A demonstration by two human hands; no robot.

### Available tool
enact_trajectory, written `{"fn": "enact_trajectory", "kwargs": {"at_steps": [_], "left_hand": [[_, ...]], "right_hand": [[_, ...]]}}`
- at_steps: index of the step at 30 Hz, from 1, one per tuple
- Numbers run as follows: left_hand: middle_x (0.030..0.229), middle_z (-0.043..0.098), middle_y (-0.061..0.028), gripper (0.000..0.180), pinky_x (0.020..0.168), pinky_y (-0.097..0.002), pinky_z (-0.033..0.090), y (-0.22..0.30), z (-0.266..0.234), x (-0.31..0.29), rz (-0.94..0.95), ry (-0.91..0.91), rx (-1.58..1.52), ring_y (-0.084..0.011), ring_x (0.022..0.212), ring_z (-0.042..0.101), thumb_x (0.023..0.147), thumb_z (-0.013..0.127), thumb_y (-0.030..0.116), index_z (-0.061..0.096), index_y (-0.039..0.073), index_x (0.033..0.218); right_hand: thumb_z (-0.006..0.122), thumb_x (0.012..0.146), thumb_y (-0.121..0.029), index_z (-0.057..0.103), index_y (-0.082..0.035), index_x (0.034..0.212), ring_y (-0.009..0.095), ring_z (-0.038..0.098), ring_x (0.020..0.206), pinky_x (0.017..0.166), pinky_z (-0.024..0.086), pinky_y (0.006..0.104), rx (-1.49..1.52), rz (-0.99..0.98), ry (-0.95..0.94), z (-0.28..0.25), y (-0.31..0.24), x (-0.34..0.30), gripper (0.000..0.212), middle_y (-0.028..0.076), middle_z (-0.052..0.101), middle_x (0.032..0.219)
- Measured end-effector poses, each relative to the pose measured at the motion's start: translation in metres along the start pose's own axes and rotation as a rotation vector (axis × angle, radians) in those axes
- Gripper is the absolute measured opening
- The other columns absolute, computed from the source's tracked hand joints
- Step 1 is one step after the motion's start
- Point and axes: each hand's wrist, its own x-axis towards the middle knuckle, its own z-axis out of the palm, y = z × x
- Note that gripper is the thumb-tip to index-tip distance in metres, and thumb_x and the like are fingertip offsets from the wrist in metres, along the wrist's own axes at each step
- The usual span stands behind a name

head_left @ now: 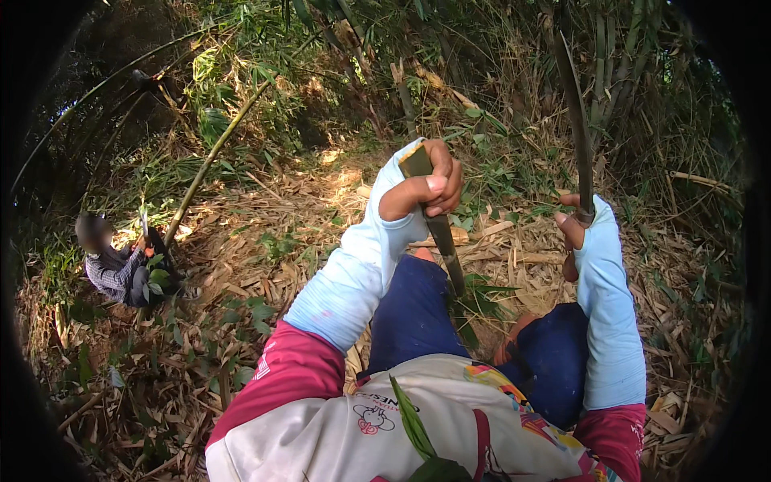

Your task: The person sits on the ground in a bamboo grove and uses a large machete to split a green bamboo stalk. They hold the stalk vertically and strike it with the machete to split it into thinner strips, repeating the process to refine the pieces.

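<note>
My left hand (438, 189), in a light blue sleeve, is raised in front of my body. Its fingers are closed around a dark green bamboo piece (446, 253), which has a pale cut upper end and slants down between my knees. Farther right, my right hand (572, 229) grips a machete (577, 120) at its lower end. The long dark blade points upward, away from the bamboo piece. Most of the machete's handle is hidden in my fist.
Dry bamboo leaves (241, 265) cover the ground. Bamboo stalks (618, 64) stand thick at the back right. A long thin pole (213, 157) leans at the left, beside another person (120, 269) sitting low and holding a blade. Green leaves (486, 293) lie near my knees.
</note>
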Motion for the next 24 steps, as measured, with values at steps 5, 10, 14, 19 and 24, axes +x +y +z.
{"fn": "enact_trajectory", "kwargs": {"at_steps": [5, 10, 14, 19, 24], "left_hand": [[0.065, 0.041, 0.0000, 0.025, 0.055, -0.0284, 0.035, 0.006, -0.011, 0.007, 0.063, -0.106, -0.229, -0.0105, 0.054, 0.041, 0.086, 0.059, 0.029, 0.050, 0.006, 0.086], [0.066, 0.041, 0.0000, 0.040, 0.056, -0.0294, 0.036, 0.015, -0.011, 0.006, 0.140, -0.097, -0.396, -0.0111, 0.056, 0.043, 0.091, 0.051, 0.044, 0.050, 0.005, 0.088], [0.063, 0.041, 0.0010, 0.056, 0.056, -0.0294, 0.036, 0.017, -0.017, 0.007, 0.142, -0.096, -0.441, -0.0112, 0.054, 0.043, 0.092, 0.047, 0.062, 0.050, 0.007, 0.084], [0.057, 0.041, 0.0037, 0.064, 0.052, -0.0283, 0.036, 0.017, -0.014, 0.007, 0.146, -0.069, -0.413, -0.0102, 0.049, 0.044, 0.088, 0.046, 0.074, 0.046, 0.012, 0.072], [0.055, 0.042, 0.0047, 0.062, 0.050, -0.0277, 0.035, 0.015, -0.017, 0.003, 0.124, -0.075, -0.426, -0.0098, 0.046, 0.044, 0.089, 0.046, 0.073, 0.042, 0.015, 0.067]], "right_hand": [[0.077, 0.079, -0.018, 0.060, -0.002, 0.114, 0.009, 0.051, 0.053, 0.051, 0.040, 0.0264, 0.055, -0.017, -0.045, 0.002, 0.002, -0.002, 0.042, 0.000, 0.056, 0.064], [0.075, 0.080, -0.015, 0.060, -0.002, 0.116, 0.009, 0.052, 0.056, 0.052, 0.041, 0.0263, 0.010, 0.007, -0.064, 0.009, -0.004, -0.010, 0.041, -0.001, 0.054, 0.065], [0.075, 0.080, -0.016, 0.060, -0.002, 0.117, 0.009, 0.052, 0.057, 0.053, 0.042, 0.0269, -0.059, 0.000, -0.077, 0.011, -0.003, -0.013, 0.043, -0.001, 0.055, 0.067], [0.075, 0.079, -0.018, 0.061, -0.003, 0.118, 0.011, 0.054, 0.064, 0.060, 0.046, 0.0272, -0.125, -0.029, -0.077, 0.010, 0.001, -0.016, 0.044, 0.001, 0.057, 0.073], [0.076, 0.078, -0.023, 0.062, -0.005, 0.117, 0.014, 0.056, 0.071, 0.067, 0.047, 0.0300, -0.242, -0.058, -0.097, 0.008, -0.001, -0.017, 0.045, 0.004, 0.058, 0.079]]}}
